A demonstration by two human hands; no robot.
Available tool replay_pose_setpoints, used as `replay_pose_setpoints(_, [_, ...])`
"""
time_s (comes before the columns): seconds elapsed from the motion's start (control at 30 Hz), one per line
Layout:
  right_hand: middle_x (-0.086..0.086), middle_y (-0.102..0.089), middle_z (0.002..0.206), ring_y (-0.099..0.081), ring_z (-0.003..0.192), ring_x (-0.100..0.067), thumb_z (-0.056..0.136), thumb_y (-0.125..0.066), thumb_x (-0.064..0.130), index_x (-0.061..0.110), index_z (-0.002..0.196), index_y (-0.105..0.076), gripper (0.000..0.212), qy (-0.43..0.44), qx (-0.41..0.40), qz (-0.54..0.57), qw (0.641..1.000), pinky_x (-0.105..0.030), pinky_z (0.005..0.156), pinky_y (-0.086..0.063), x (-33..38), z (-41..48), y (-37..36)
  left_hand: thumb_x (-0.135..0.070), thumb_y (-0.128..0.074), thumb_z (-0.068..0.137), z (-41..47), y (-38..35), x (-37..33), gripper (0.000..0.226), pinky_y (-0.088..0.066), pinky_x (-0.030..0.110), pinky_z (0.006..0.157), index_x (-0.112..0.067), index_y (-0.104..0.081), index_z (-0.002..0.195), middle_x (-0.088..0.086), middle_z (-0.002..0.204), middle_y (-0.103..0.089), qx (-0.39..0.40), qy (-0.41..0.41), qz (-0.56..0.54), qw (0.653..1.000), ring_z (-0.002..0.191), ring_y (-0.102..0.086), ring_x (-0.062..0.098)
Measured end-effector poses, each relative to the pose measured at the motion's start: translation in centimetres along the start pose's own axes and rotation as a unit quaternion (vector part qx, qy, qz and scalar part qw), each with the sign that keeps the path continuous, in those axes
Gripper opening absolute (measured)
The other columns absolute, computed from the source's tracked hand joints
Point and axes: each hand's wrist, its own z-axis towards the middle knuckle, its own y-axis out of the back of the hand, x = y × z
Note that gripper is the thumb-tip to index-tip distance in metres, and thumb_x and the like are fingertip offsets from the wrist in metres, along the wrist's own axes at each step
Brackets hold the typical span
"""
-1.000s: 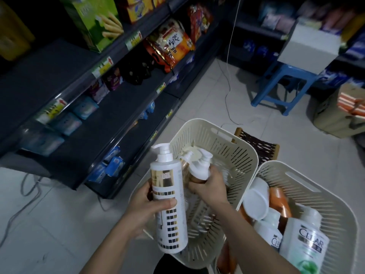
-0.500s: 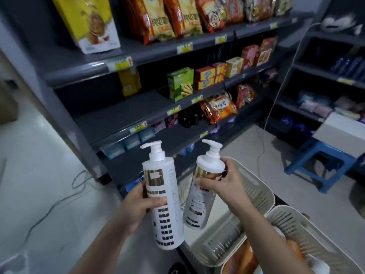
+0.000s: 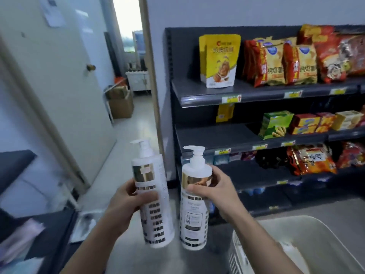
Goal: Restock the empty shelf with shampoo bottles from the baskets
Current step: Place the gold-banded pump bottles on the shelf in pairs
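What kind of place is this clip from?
Probably a small grocery shop: dark shelving with price tags on its edges, stocked with snack bags and biscuit boxes. The left hand and right hand each hold a pump bottle.

Two white shampoo pump bottles with gold label bands are held off the floor, side by side and not touching. The left bottle (image 3: 153, 202) leans slightly left, gripped at mid-body by the left hand (image 3: 126, 202). The right bottle (image 3: 194, 214) stands near upright, gripped below the shoulder by the right hand (image 3: 217, 192). Both nozzles point left. A white slatted basket (image 3: 292, 221) sits at lower right.
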Motion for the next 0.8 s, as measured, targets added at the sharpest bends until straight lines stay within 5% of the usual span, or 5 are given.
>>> replay_pose_setpoints(0.3, [0.002,-0.077,0.1,-0.073,0.093,-0.018,0.056,-0.092,0.013,0.026,0.115,-0.066,0.065,0.042,0.162,-0.015,0.986,-0.04,0.086,-0.058,3.7,6.3,-12.5,-0.027,-0.089,0.034,-2.2,11.0,-3.7,0.065,-0.055,0.054,0.083,-0.01,-0.07,0.094,0.019,0.096,-0.073,-0.174,-0.059,-0.038,0.982,0.093,-0.068,0.041])
replay_pose_setpoints(0.47, [0.004,-0.076,0.101,-0.073,0.091,-0.012,0.062,-0.09,0.008,0.029,0.113,-0.066,0.061,0.069,0.244,-0.007,0.967,-0.021,0.07,-0.057,5.9,9.0,-19.3,-0.028,-0.086,0.038,-3.0,16.3,-5.6,0.069,-0.059,0.041,0.073,-0.007,-0.068,0.102,0.013,0.096,-0.075,-0.237,-0.091,-0.023,0.967,0.091,-0.071,0.033])
replay_pose_setpoints(0.57, [0.003,-0.075,0.101,-0.072,0.092,-0.015,0.06,-0.091,0.009,0.029,0.114,-0.067,0.062,0.078,0.284,0.003,0.956,-0.027,0.072,-0.055,6.9,10.6,-23.2,-0.036,-0.093,0.036,-3.5,19.2,-6.4,0.075,-0.055,0.051,0.082,-0.013,-0.07,0.103,0.013,0.101,-0.074,-0.276,-0.103,-0.011,0.956,0.095,-0.07,0.033])
replay_pose_setpoints(0.73, [-0.001,-0.075,0.101,-0.07,0.095,-0.02,0.051,-0.092,0.02,0.027,0.11,-0.07,0.064,0.106,0.355,0.005,0.929,-0.029,0.075,-0.057,8.3,13.6,-29.2,-0.008,-0.088,0.044,-4.1,22.1,-7.9,0.053,-0.056,0.032,0.064,-0.016,-0.071,0.093,0.008,0.089,-0.076,-0.354,-0.114,-0.007,0.928,0.084,-0.071,0.028])
replay_pose_setpoints(0.8, [-0.001,-0.075,0.101,-0.07,0.096,-0.02,0.046,-0.092,0.026,0.027,0.112,-0.07,0.069,0.115,0.381,0.007,0.917,-0.03,0.077,-0.057,9.0,14.7,-31.2,-0.011,-0.091,0.039,-4.2,23.1,-8.2,0.055,-0.058,0.038,0.069,-0.018,-0.073,0.091,0.009,0.092,-0.076,-0.382,-0.118,-0.021,0.916,0.086,-0.072,0.028])
